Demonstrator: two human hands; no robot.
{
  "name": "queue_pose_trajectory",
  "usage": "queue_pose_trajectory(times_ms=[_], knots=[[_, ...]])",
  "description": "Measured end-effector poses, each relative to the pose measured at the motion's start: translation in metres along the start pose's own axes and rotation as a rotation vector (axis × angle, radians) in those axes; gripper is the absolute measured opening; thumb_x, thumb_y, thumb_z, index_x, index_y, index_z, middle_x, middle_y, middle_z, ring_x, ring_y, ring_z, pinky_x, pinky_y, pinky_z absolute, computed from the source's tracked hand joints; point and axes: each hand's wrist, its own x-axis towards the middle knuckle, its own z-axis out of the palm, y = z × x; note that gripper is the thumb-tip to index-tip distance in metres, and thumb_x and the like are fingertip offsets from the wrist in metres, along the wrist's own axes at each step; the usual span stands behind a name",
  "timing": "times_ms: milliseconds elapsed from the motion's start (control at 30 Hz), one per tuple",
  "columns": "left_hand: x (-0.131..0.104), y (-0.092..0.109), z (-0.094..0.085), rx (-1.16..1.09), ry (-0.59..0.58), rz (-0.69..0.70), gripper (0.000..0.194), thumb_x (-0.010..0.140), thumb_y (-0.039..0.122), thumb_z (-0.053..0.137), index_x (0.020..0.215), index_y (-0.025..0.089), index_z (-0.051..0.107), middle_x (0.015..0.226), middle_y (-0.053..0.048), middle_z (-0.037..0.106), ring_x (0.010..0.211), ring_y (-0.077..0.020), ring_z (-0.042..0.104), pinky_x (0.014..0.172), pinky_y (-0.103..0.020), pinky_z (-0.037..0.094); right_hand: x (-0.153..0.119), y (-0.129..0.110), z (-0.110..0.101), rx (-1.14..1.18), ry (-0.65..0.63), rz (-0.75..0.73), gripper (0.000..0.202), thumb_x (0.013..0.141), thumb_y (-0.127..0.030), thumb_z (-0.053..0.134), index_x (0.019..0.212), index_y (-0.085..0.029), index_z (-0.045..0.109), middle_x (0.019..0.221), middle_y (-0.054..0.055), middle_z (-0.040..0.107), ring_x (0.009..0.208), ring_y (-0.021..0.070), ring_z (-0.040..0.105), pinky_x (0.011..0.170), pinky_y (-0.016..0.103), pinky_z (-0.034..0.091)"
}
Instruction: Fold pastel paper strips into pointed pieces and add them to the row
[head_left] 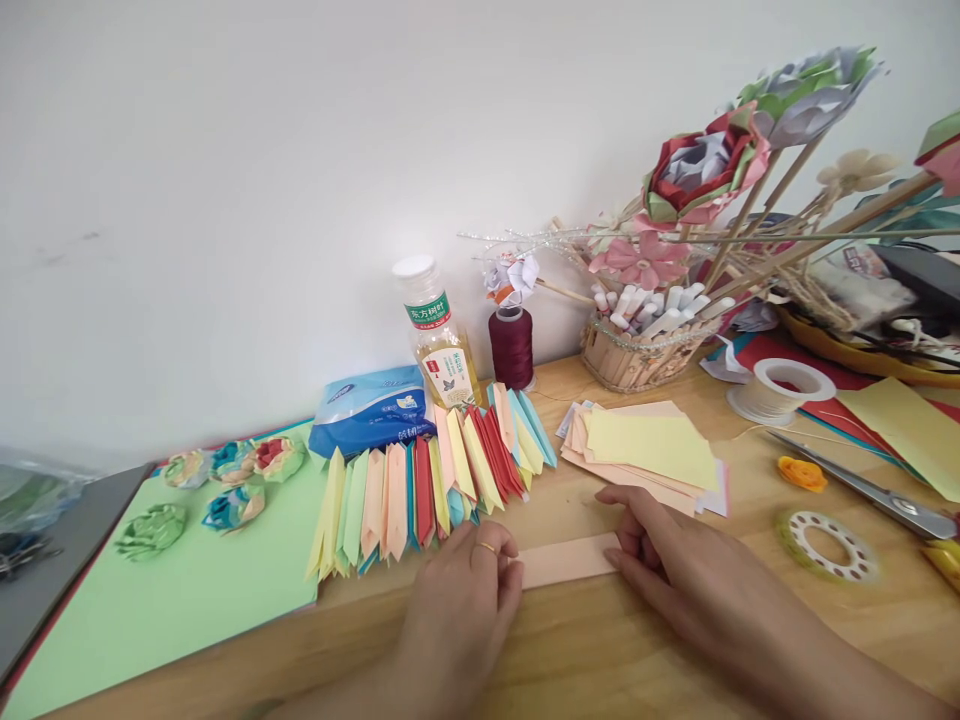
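Observation:
A narrow peach paper strip [570, 561] lies on the wooden table between my two hands. Its left end is pinched by my left hand [469, 590], which wears a ring. My right hand [664, 555] touches the right end with its thumb, the index finger stretched out above it. Folded paper pieces [375, 500] in yellow, green, peach, blue and red stand in a row behind my left hand. Behind my right hand is a stack of flat paper pieces [652, 445], a yellow one on top.
Green sheets [247, 590] bear several paper flowers at left. A bottle [442, 345], tissue pack [371, 410], thread spool [511, 347] and basket [637, 358] stand at the back. Scissors [896, 505], a tape roll [787, 535] and white reel [780, 395] lie at right.

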Motion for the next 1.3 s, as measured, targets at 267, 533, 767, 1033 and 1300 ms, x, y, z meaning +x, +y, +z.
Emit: queue_pose_trajectory(times_ms=[267,533,767,1033,1300], knots=[[0.0,0.0,0.0,-0.017,-0.018,-0.007,0.009,0.082,0.011,0.047,0.078,0.018,0.05,0.071,-0.003,0.059,0.067,-0.0199,0.061,0.058,-0.029,0.046,-0.002,0.001,0.002,-0.038,0.017,-0.014,0.031,0.086,-0.028,0.037,0.113,-0.018,0.05,0.076,0.004,0.065,0.064,0.0198,0.063,0.054,0.029,0.045],[0.0,-0.002,-0.001,0.037,0.002,0.034,0.012,0.083,0.01,0.045,0.076,0.019,0.048,0.071,-0.001,0.059,0.066,-0.0176,0.06,0.058,-0.027,0.045,-0.001,0.0,0.002,-0.046,0.046,-0.01,0.028,0.085,-0.026,0.038,0.109,-0.019,0.052,0.073,0.004,0.065,0.061,0.0189,0.062,0.051,0.027,0.043],[0.001,0.005,-0.004,0.125,-0.06,0.061,0.015,0.084,0.008,0.043,0.077,0.02,0.05,0.078,-0.002,0.06,0.072,-0.0196,0.06,0.059,-0.027,0.043,-0.002,-0.002,0.0,-0.061,0.015,-0.025,0.03,0.087,-0.028,0.034,0.109,-0.015,0.05,0.074,0.006,0.065,0.061,0.0202,0.063,0.052,0.029,0.046],[0.009,0.021,-0.012,-0.097,-0.191,-0.274,0.028,0.088,0.04,0.054,0.07,0.021,0.045,0.071,0.003,0.055,0.063,-0.0157,0.057,0.053,-0.023,0.034,-0.003,-0.002,-0.005,-0.209,0.122,-0.236,0.022,0.086,-0.015,0.035,0.087,-0.02,0.057,0.079,0.006,0.065,0.069,0.0195,0.064,0.057,0.03,0.05],[0.007,0.016,-0.001,0.042,-0.17,-0.16,0.03,0.09,0.043,0.053,0.071,0.02,0.049,0.068,0.004,0.052,0.057,-0.0135,0.055,0.048,-0.024,0.031,-0.031,-0.026,0.003,-0.583,0.289,-0.646,0.043,0.075,-0.004,0.037,0.108,-0.015,0.061,0.098,0.01,0.068,0.084,0.0233,0.059,0.068,0.035,0.051]])
